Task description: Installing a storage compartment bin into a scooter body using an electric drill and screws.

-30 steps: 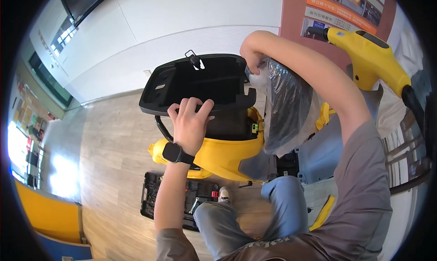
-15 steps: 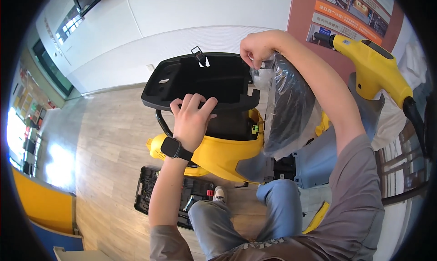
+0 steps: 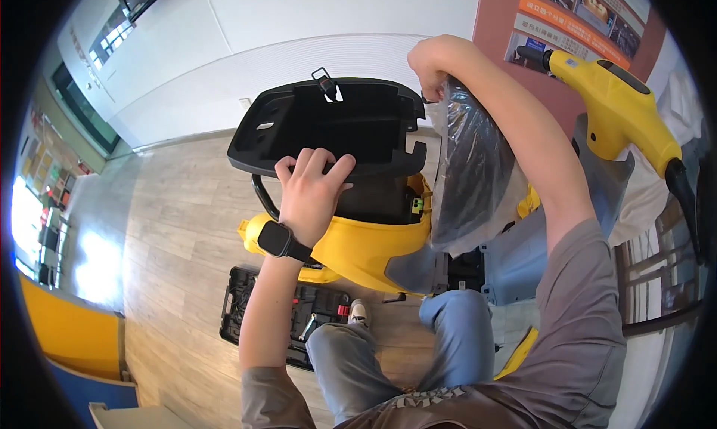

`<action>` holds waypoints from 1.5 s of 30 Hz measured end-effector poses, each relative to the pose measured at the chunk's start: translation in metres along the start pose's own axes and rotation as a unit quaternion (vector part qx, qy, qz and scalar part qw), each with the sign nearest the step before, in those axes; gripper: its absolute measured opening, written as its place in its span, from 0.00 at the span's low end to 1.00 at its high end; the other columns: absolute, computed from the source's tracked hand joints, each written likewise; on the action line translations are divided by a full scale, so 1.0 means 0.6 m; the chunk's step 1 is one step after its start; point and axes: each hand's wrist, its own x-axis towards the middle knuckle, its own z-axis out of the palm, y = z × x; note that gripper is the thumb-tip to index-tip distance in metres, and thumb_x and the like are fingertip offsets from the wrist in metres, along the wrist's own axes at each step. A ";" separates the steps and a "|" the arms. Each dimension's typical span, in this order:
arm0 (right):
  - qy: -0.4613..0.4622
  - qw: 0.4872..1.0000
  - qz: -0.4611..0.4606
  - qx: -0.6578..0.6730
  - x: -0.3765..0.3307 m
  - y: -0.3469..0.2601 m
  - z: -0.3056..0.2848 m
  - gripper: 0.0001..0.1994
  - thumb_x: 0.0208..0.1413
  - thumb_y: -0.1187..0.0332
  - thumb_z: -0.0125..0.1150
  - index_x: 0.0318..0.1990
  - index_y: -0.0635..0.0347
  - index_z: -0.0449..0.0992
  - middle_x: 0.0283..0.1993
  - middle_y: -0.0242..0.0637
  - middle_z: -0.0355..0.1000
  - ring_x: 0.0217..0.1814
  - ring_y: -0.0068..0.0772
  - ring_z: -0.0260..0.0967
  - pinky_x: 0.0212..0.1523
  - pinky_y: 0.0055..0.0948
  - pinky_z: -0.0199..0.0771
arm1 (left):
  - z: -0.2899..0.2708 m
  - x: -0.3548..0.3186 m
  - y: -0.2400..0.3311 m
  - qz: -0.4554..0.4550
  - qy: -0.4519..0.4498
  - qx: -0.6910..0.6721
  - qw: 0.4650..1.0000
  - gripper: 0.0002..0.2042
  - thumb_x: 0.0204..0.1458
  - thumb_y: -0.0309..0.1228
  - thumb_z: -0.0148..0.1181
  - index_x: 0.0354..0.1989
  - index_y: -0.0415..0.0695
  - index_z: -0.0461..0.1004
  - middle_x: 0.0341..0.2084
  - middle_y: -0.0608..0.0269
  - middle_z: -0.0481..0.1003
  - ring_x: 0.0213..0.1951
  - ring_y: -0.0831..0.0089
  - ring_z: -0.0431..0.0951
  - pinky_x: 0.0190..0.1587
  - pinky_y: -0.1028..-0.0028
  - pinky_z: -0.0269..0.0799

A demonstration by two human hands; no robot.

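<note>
A black storage box (image 3: 246, 146), open at the top, sits tilted on the yellow scooter body (image 3: 366, 246). My left hand (image 3: 310, 190) is closed over the box's near rim, fingertips on the edge and thumb tucked beneath. To the right stands a dark scooter seat (image 3: 474, 171) on its edge, wrapped in clear plastic. At its far end my right hand (image 3: 435, 66) is curled round the wrapped seat, beside the box's right corner. Its fingertips are partly hidden by the hand and the plastic. A metal loop latch (image 3: 326, 84) stands up from the box's far rim.
On the floor lies an open black tool case (image 3: 239, 306) with tools, near my foot. The yellow front part (image 3: 616, 104) with a handlebar grip rises at the right. A grey floorboard panel (image 3: 515, 264) is below it. A white wall (image 3: 321, 18) runs behind.
My right hand has moved slightly away from me and to the right, along the seat's far end. The box has shifted a little toward the upper left, with my left hand still on its rim.
</note>
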 end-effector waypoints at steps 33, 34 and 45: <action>-0.079 0.990 -0.088 0.072 0.012 0.011 -0.005 0.24 0.40 0.69 0.74 0.50 0.57 0.79 0.46 0.43 0.78 0.48 0.42 0.76 0.45 0.40 0.75 | 0.004 0.150 -0.027 0.169 -0.336 -0.029 0.926 0.25 0.39 0.32 0.72 0.50 0.51 0.76 0.30 0.54 0.80 0.38 0.53 0.80 0.41 0.59 0.75; -0.080 0.991 -0.086 0.068 0.010 0.011 -0.006 0.23 0.41 0.69 0.73 0.48 0.57 0.79 0.44 0.43 0.79 0.48 0.42 0.75 0.45 0.40 0.74 | 0.018 0.145 -0.028 0.168 -0.336 -0.028 0.926 0.25 0.39 0.32 0.72 0.50 0.51 0.76 0.30 0.54 0.80 0.38 0.53 0.80 0.41 0.59 0.75; -0.031 0.994 -0.083 0.060 0.043 0.031 0.012 0.21 0.36 0.69 0.76 0.41 0.58 0.77 0.37 0.40 0.78 0.40 0.40 0.75 0.38 0.39 0.73 | 0.112 0.060 -0.025 0.164 -0.330 -0.036 0.929 0.20 0.45 0.32 0.66 0.50 0.51 0.75 0.27 0.57 0.79 0.33 0.57 0.81 0.34 0.63 0.77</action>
